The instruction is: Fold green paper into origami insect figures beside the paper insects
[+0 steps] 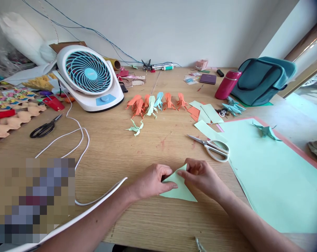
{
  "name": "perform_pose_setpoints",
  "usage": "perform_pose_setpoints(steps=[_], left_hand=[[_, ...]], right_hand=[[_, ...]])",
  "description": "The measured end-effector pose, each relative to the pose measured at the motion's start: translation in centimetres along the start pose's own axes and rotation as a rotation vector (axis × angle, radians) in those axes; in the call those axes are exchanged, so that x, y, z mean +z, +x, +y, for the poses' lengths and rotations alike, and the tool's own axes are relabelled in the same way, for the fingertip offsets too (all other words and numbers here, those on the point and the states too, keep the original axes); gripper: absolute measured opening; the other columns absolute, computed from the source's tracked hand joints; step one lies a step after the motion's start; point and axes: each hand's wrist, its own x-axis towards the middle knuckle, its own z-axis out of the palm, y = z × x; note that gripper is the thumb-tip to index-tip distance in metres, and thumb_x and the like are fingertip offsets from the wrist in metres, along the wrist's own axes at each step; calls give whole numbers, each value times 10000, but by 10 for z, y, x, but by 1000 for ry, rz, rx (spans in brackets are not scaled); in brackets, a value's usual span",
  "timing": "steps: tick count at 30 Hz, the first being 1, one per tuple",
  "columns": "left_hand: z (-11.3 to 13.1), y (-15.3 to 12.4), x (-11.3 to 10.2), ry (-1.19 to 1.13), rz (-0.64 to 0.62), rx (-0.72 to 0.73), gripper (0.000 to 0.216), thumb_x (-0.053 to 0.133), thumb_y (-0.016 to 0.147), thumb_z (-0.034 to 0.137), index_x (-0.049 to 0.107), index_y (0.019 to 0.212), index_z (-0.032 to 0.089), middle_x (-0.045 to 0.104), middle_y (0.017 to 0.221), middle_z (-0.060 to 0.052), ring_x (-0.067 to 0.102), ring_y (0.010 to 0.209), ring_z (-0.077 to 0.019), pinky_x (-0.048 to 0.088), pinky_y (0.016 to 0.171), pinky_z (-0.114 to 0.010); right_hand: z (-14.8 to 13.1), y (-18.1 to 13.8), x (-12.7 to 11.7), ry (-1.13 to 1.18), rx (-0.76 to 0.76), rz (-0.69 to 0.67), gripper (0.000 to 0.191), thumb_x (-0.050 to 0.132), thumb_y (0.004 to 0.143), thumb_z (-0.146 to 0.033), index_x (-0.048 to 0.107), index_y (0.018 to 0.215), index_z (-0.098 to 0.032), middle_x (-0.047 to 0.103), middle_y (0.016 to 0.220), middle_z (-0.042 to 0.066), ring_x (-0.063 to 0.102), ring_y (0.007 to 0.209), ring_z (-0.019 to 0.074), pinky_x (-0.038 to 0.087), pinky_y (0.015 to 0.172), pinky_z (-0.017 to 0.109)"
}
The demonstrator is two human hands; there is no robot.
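Note:
A light green sheet of paper (pixel 184 193), folded into a roughly triangular shape, is between my hands just above the table's near part. My left hand (pixel 157 180) grips its left side, thumb on top and fingers behind. At the upper right corner my right hand (pixel 200 175) pinches the paper between thumb and fingers. White-handled scissors (pixel 213 147) lie beyond my right hand with their blades slightly apart. Past my hands, a small green folded paper figure (pixel 135 128) rests alone. Behind it several orange, green and blue paper figures (pixel 151 106) stand in a row.
A white fan (pixel 91 78) with a trailing cable (pixel 81 140) and black scissors (pixel 47 128) are at the left. Large green sheets (pixel 273 182) cover the right side, near cut paper pieces (pixel 207 113). A pink bottle (pixel 228 84) leans by a teal bag (pixel 261 82).

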Motion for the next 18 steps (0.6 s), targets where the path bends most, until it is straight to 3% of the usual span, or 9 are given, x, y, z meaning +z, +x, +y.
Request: perform_pose_setpoints(steps=[6,8,12,18], left_hand=[[1,0,-2,17,16,25,366,704,777,309,425,589,164,418,615,57,396,620,-96,272,561,-227],[-2,1,-4,-74,20,4,320,682,797,332,478,621,159,419,627,54,386,618,-95,284,565,-223],[-6,4,-6,-258,44,-23,282,639,826,380,548,694,149,425,659,47,382,607,-90,291,546,-216],[-7,7,-4,-303,144,1,320,674,795,412,544,671,147,396,630,52,364,591,-86,282,530,-215]], right_hand=[[4,8,-23,206,-36,273,407,701,760,-572,557,679,-200,496,641,-18,396,602,122,326,545,257],[3,6,-25,143,-52,214,395,632,828,-577,580,724,-200,528,690,-3,426,635,131,342,565,258],[0,0,-14,-103,-77,-75,342,646,843,-494,573,705,-191,531,676,-5,445,629,132,339,547,252],[-1,-4,-1,-275,-185,-102,332,584,885,-356,447,625,-202,458,638,-27,396,593,116,305,538,251]])
